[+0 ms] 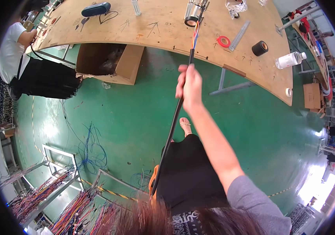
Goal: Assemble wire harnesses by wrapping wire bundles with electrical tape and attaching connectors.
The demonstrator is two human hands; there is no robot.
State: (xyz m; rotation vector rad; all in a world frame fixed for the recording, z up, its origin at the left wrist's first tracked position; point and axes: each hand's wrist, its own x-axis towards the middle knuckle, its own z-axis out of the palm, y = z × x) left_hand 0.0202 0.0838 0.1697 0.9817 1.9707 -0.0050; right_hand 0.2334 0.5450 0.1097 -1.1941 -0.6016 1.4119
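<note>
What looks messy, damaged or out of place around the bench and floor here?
Loose blue wire strands lie tangled on the green floor beside the metal racks. An open cardboard box under the wooden bench has a torn, ragged flap. The black sleeved cable in the right hand looks sound.

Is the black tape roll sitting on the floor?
No, the black tape roll lies on the wooden table, right of the red roll and near the water bottle.
</note>
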